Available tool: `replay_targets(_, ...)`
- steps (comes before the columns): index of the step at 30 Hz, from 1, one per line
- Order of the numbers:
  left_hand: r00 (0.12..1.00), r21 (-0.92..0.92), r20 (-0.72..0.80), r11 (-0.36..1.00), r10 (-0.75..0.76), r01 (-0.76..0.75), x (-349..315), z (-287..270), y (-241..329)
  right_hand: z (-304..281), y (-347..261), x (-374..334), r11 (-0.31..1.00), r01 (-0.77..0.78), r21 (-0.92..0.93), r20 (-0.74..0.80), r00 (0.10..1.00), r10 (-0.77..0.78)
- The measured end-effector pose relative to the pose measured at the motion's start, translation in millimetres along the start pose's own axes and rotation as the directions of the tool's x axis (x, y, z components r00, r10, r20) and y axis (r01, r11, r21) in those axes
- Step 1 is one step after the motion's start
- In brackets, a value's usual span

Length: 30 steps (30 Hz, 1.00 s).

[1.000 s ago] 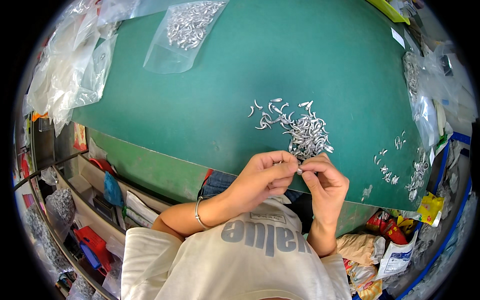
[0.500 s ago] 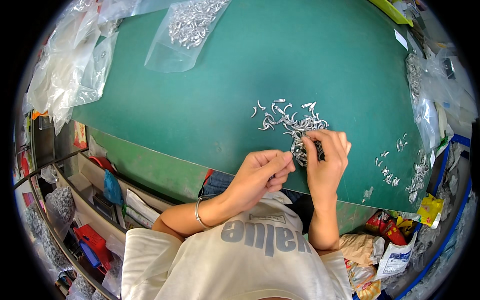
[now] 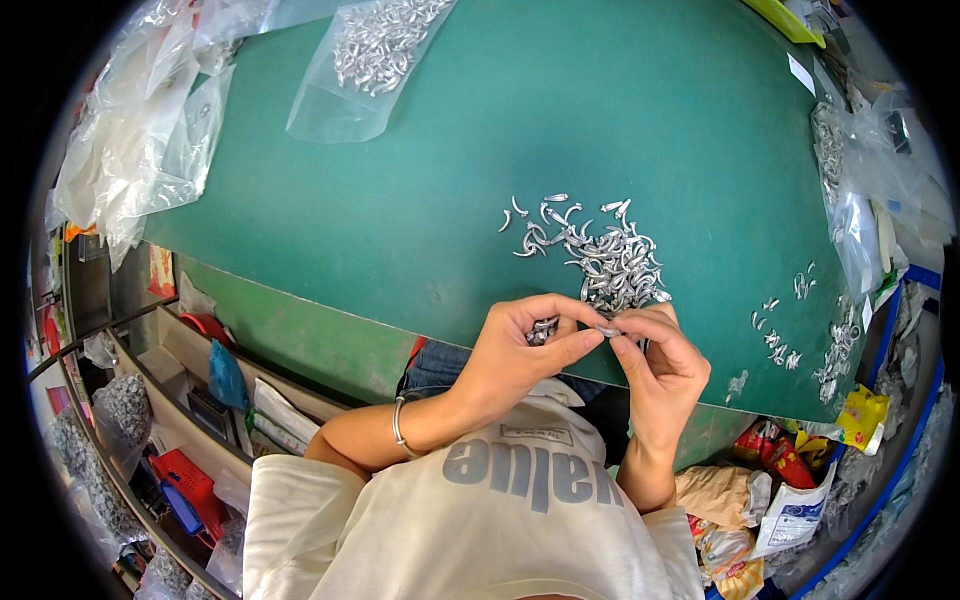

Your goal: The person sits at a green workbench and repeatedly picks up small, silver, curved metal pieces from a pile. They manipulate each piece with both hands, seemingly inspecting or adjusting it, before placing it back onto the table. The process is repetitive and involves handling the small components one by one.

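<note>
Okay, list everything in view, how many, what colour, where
Table: one, green, centre
Curved pieces: many, silver, piled right of centre
Scattered pieces: many, silver, table's right end
Filled bag: one, clear, upper left
Loose bags: several, clear, left end
Basket: one, red, lower left
Packets: several, red and yellow, lower right
Side clutter: uncounted, mixed, both sides
Held piece: one, silver, below curved pieces
Shirt: one, white, lower centre
Bracelet: one, silver, left wrist
Left hand: one, bare, cupping more pieces
Right hand: one, bare, pinching held piece

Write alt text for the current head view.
The person's left hand and right hand pinch a small silvery piece; the left also holds more pieces. Beyond them, a pile of curved pieces lies on a green table, with a part-filled clear bag farther left.
</note>
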State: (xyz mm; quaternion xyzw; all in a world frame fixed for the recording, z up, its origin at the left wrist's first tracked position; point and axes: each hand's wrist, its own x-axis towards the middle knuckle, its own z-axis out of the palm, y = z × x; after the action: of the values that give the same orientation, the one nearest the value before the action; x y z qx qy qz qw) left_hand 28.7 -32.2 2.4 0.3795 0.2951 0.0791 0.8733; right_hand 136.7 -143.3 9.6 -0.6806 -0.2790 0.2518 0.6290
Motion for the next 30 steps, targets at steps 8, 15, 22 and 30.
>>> replay_targets(8, 0.995, -0.049, 0.041, 0.995, -0.086, 0.088, -1, 3, 6, 0, 1, -1, 0.992, -0.104, 0.072, 0.066, 0.993, 0.099)
replay_targets(15, 0.953, -0.441, 0.237, 0.853, -0.190, 0.280, 4, -7, 4, 1, 7, 25, 0.924, 0.089, -0.373, -0.020, 0.994, -0.104)
replay_targets(22, 0.987, -0.395, 0.126, 0.907, -0.103, 0.146, 4, -10, 5, 19, 17, 48, 0.594, 0.309, -0.742, 0.199, 0.949, -0.245)
replay_targets(30, 0.996, -0.347, -0.027, 0.936, -0.081, 0.067, 8, -8, 0, 0, 19, 32, 0.636, 0.349, -0.688, 0.130, 0.922, -0.366)
